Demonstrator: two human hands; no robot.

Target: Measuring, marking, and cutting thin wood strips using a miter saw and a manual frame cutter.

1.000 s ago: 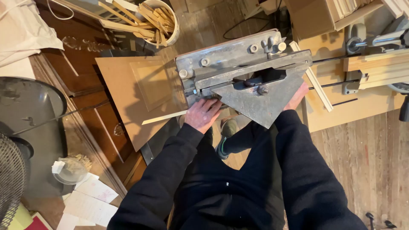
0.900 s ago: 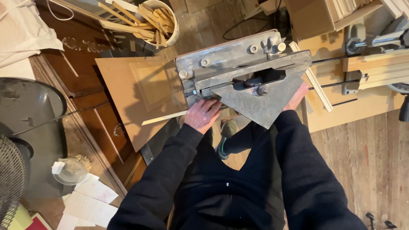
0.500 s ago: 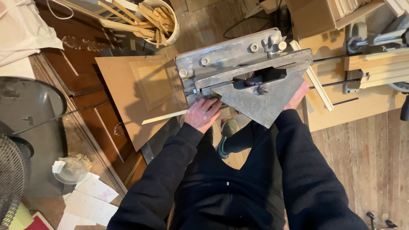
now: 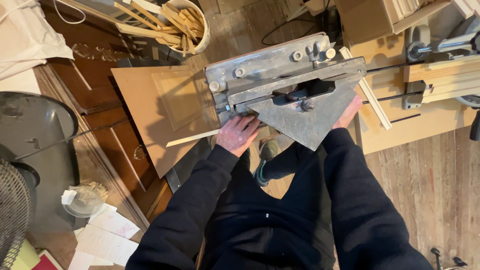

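your left hand flat, fingers spread, pressing thin wood strip at metal trimmer near edge | your right hand mostly hidden behind triangular plate, grip unclear

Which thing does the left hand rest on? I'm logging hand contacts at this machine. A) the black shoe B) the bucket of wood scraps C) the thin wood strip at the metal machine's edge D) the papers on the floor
C: the left hand lies flat on the thin wood strip against the grey metal machine, far from the bucket.
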